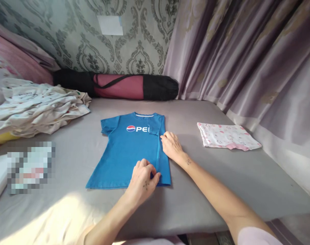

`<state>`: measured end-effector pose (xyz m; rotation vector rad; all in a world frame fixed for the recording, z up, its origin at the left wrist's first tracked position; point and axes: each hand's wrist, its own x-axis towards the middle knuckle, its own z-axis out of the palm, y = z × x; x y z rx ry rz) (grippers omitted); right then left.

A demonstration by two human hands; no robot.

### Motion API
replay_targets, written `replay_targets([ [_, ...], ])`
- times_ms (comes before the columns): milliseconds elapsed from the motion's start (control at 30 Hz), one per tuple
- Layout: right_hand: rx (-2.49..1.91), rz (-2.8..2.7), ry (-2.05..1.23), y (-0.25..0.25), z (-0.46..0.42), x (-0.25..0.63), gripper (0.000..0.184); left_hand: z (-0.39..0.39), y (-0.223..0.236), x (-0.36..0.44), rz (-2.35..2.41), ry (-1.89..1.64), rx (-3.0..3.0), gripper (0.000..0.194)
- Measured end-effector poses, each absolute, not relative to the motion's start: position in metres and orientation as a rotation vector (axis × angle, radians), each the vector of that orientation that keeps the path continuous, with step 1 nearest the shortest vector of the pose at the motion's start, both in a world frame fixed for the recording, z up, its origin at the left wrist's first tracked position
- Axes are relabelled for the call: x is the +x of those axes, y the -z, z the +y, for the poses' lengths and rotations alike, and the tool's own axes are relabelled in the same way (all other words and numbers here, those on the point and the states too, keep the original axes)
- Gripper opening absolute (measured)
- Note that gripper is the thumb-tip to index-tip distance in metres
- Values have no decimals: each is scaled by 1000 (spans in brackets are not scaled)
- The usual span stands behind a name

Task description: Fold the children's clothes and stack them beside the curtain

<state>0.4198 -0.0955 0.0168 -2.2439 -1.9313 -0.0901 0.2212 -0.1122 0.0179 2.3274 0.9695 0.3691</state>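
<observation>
On the grey sheet-covered bed [68, 163], a blue fabric T-shirt [126, 153] is laid flat, one sleeve folded over the print; room left either side, near edge beyond hem. Left hand [143, 177], right hand [171, 145]: fingers curled at folded side, clamping can't be told.

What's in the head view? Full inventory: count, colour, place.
T-shirt: 1, blue, centre, one side folded in
Folded cloth: 1, white with pink, right
Long bag: 1, black and maroon, against back wall
Cloth pile: 1, whitish, left
Yellow fabric: 1, under pile
Pink fabric: 1, upper left
White object: 1, left edge, unclear
Pixelated item: 1, pale, beside it
Covered surface: 1, grey, underneath
Wallpaper: patterned grey-green, back
Paper: 1, white, on wallpaper
Curtain: mauve, right
Left hand: 1, bare, shirt's lower right
Right hand: 1, bare, shirt's right edge
</observation>
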Motion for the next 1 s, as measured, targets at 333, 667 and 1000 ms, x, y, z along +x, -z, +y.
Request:
replay_targets([
  [333, -2218, -1983, -143, 10, -87, 413, 68, -116, -24, 215, 956, -360, 2498, 10],
  [667, -2278, -1801, -119, -16, -30, 444, 52, -113, -16, 231, 440, -534, 2863, 35],
  [1000, -2519, -1697, -306, 0, 38, 455, 70, -115, 4, 227, 437, -392, 2979, 52],
])
